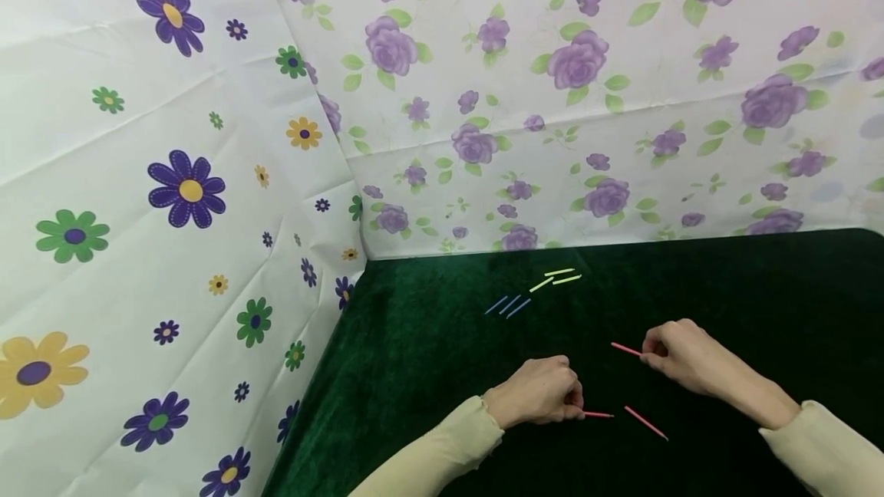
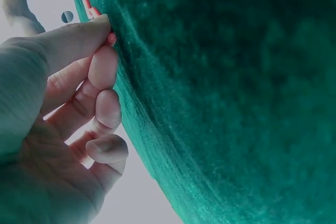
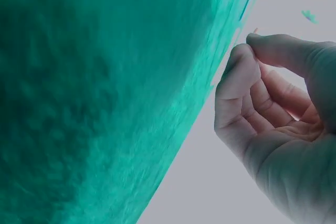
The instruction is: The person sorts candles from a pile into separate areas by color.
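Note:
On the dark green velvet table [image 1: 428, 359] lie thin coloured sticks. My left hand [image 1: 545, 393] pinches one end of a red stick [image 1: 598, 414] that lies on the cloth; the left wrist view shows its thumb and forefinger closed on that red stick [image 2: 111, 39]. My right hand [image 1: 673, 351] pinches a second red stick [image 1: 625, 349], whose tip [image 3: 255, 30] peeks out above the fingertips. A third red stick [image 1: 645, 422] lies loose between the hands. Farther back lie three blue sticks [image 1: 507, 304] and three yellow-green sticks [image 1: 555, 278].
Floral sheets stand as walls on the left [image 1: 173, 213] and at the back [image 1: 587, 98], meeting at the table's far left corner. The table's left edge runs along the left wall. Cream sleeves [image 1: 428, 459] cover both forearms.

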### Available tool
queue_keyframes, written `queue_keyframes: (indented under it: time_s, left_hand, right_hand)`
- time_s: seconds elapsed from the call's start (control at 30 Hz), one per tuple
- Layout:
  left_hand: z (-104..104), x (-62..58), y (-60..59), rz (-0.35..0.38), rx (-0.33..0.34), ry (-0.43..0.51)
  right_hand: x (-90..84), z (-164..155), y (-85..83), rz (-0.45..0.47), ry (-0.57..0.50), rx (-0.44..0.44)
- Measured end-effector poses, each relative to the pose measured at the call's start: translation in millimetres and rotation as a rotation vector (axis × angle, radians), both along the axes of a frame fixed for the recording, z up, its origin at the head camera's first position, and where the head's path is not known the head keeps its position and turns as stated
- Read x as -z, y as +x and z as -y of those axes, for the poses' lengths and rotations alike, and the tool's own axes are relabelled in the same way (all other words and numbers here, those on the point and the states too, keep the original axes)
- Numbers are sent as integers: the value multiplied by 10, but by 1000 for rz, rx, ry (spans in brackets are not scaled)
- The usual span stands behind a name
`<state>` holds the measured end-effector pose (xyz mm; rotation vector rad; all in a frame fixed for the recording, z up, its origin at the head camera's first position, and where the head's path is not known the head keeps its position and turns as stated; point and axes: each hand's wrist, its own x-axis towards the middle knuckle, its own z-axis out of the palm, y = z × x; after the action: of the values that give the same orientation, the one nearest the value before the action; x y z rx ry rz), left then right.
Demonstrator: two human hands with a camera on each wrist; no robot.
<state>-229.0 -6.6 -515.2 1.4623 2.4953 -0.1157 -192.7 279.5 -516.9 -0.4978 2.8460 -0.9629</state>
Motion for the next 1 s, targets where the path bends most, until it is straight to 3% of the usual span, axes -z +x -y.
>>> queue_keyframes:
  time_s: [0.3, 0.43, 1.0]
  left_hand:
    - [5, -15, -1, -10, -13, -2]
    - [0, -10, 5, -8, -20, -7]
    - [4, 6, 42, -28, -9, -3]
  right_hand:
    - [58, -199, -358, -63, -3, 11]
    - [51, -246, -503, -33, 28, 25]
    - [127, -439, -1024, -57, 73, 82]
